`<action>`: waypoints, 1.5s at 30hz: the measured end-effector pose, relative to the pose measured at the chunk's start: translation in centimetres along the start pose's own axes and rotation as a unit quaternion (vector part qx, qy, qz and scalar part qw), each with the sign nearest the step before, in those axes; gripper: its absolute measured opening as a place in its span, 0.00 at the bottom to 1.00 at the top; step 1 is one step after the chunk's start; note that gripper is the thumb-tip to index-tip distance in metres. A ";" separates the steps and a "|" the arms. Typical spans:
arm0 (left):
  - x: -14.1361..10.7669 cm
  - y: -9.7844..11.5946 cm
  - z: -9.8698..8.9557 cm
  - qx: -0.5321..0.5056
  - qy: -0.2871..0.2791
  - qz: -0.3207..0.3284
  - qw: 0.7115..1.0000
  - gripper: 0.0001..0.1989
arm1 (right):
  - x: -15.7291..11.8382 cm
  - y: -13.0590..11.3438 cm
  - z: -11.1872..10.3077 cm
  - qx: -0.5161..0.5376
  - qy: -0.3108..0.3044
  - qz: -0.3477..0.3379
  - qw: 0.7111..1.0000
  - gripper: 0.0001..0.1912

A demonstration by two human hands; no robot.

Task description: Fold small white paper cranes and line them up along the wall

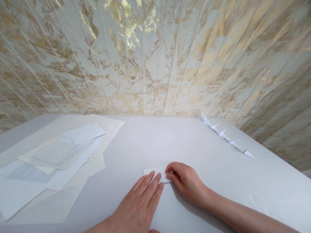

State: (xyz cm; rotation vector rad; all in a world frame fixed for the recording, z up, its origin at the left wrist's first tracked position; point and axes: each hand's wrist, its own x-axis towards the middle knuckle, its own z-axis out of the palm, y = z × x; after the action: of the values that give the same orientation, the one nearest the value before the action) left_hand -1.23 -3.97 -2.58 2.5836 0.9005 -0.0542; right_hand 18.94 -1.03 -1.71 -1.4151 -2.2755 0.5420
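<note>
A small piece of folded white paper (pixel 163 177) lies on the white table, near the front middle. My left hand (pixel 139 202) rests flat on its left part, fingers stretched out and covering that side. At the paper's right end, my right hand (pixel 187 181) is closed, with thumb and forefinger pinching the edge. The right end of the paper is hidden behind those fingers.
Loose sheets of paper (pixel 60 155), some with writing, lie overlapped on the left of the table (pixel 150 139). Several pointed folded paper pieces (pixel 223 134) form a slanting row at the right. A wall with gold patterns (pixel 150 64) borders the table's far edge.
</note>
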 end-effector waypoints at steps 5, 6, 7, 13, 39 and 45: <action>-0.2 0.9 -1.3 -0.004 -0.001 -0.037 0.999 0.39 | 0.3 -0.2 0.1 -0.021 -0.002 0.001 1.000 0.07; -0.2 1.0 -1.5 -0.008 -0.001 -0.039 0.999 0.39 | 0.3 -0.2 0.1 -0.024 -0.004 0.002 1.000 0.07; -0.3 1.1 -1.6 -0.014 -0.007 -0.038 0.999 0.39 | 0.3 -0.2 0.1 -0.025 -0.006 0.003 1.000 0.07; -0.4 1.5 -1.8 -0.013 -0.015 -0.056 0.998 0.38 | 0.3 -0.3 -0.2 -0.032 -0.023 0.007 0.999 0.08; 0.0 1.1 -2.1 -0.028 -0.027 -0.042 0.998 0.43 | 0.9 -0.3 -0.4 -0.013 -0.032 0.042 0.999 0.07; -0.2 1.8 -2.8 -0.023 -0.020 -0.068 0.997 0.42 | 0.9 -0.3 -0.3 -0.017 -0.034 0.042 0.998 0.08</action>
State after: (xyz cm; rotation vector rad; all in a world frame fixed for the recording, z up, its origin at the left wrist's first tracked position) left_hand -0.55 -4.28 0.67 2.4669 1.0485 -0.1214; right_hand 18.51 -0.36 -1.14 -1.5358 -2.2967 0.5884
